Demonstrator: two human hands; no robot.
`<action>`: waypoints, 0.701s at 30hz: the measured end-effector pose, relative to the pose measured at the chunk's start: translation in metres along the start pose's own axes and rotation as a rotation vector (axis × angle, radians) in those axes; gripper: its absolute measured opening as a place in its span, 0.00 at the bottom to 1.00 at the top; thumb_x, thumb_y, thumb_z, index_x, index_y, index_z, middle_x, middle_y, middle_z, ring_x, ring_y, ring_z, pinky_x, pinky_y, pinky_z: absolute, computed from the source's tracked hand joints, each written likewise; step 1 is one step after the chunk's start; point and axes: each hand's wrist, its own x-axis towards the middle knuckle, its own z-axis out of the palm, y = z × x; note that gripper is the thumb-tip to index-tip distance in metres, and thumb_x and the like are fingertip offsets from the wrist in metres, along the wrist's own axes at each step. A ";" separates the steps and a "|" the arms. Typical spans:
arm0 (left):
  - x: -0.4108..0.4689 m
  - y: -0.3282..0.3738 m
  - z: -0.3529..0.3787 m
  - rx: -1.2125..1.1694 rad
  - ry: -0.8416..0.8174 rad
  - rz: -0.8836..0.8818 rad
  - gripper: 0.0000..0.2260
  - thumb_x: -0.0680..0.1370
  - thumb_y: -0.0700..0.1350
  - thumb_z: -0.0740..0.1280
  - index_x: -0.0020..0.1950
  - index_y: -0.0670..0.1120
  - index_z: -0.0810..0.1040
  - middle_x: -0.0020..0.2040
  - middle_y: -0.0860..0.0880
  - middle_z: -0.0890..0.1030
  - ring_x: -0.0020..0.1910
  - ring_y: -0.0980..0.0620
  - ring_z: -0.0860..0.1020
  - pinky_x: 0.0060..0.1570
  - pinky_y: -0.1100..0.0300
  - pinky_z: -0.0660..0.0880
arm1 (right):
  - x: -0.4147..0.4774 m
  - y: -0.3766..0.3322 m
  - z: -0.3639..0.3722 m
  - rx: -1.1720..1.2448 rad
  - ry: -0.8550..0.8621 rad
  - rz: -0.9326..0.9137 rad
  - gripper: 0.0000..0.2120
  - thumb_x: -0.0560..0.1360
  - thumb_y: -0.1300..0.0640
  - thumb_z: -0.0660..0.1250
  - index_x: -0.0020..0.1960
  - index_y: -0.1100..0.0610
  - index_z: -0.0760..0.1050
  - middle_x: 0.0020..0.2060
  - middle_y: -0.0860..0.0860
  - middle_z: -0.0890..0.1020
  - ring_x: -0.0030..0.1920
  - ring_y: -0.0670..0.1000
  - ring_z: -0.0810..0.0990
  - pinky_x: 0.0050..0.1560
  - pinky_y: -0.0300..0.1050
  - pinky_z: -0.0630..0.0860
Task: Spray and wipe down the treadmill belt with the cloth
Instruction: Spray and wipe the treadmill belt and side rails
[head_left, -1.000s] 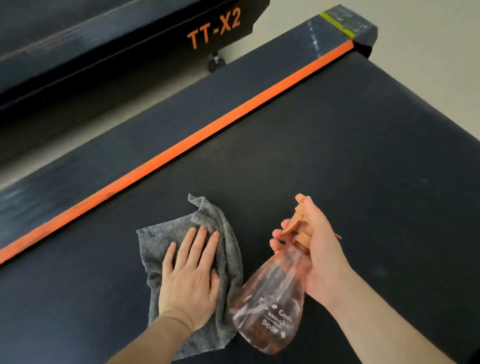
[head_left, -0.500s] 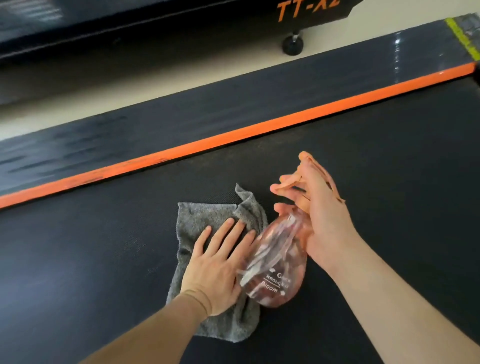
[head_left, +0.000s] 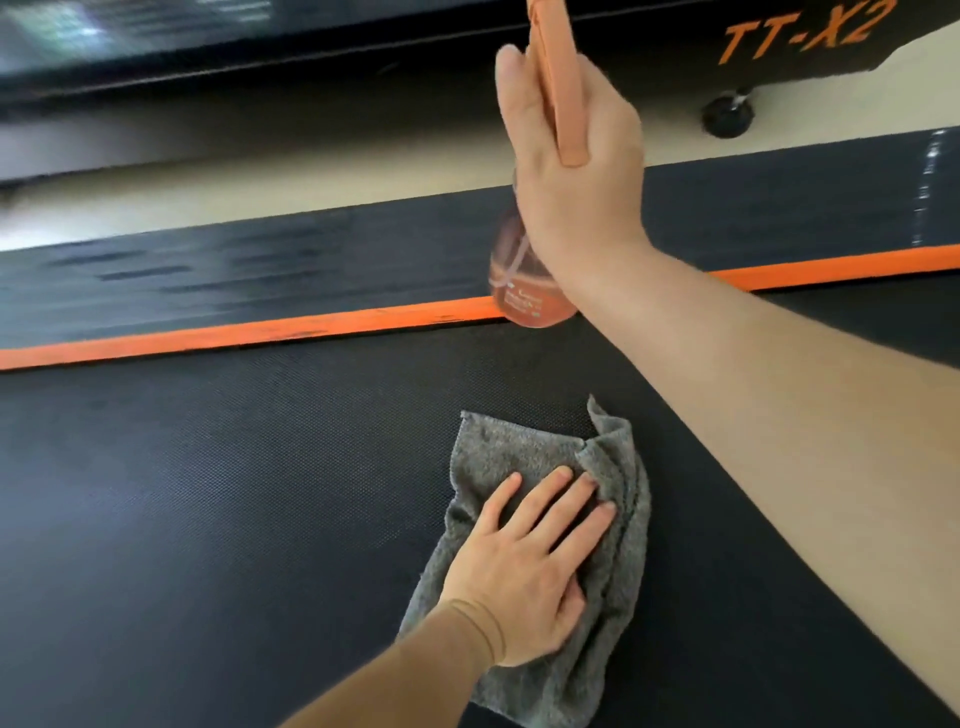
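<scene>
Cloth (head_left: 519, 452), grey, rumpled, flat on treadmill belt (head_left: 208, 519) nr lower centre, pinned under left grip (head_left: 524, 571): fingers straight & spread, palm down, nothing clasped. Right grip (head_left: 582, 187) up over belt's far edge, back of hand to cam, wrapped round neck of spray bottle (head_left: 519, 280). Orange trigger head (head_left: 558, 104) poking up past knuckles; clear pinkish body below wrist, blurred. Beyond: orange stripe (head_left: 234, 338) along belt edge, then dark side rail (head_left: 260, 275), pale floor (head_left: 311, 182), 2nd machine marked "TT-X2" (head_left: 795, 36) w/ 1 black foot (head_left: 727, 117).
</scene>
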 end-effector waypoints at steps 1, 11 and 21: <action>-0.001 -0.001 0.001 -0.008 0.010 -0.012 0.30 0.76 0.56 0.58 0.78 0.53 0.61 0.78 0.50 0.63 0.78 0.47 0.59 0.72 0.41 0.53 | 0.006 0.003 0.005 -0.099 -0.018 -0.026 0.14 0.80 0.40 0.60 0.38 0.44 0.67 0.30 0.41 0.71 0.39 0.53 0.76 0.46 0.62 0.76; 0.001 0.001 0.003 0.005 0.029 -0.009 0.31 0.74 0.56 0.58 0.77 0.53 0.63 0.78 0.50 0.64 0.77 0.47 0.59 0.72 0.42 0.53 | 0.011 0.029 -0.026 -0.662 -0.312 0.159 0.30 0.68 0.36 0.75 0.62 0.49 0.69 0.56 0.47 0.78 0.51 0.49 0.76 0.50 0.46 0.70; 0.003 -0.002 0.002 0.059 0.078 -0.006 0.29 0.76 0.54 0.57 0.78 0.51 0.62 0.76 0.48 0.66 0.77 0.45 0.61 0.72 0.41 0.55 | -0.075 0.045 -0.033 -0.420 -0.185 0.285 0.24 0.75 0.64 0.67 0.68 0.52 0.66 0.55 0.51 0.67 0.43 0.48 0.74 0.52 0.48 0.74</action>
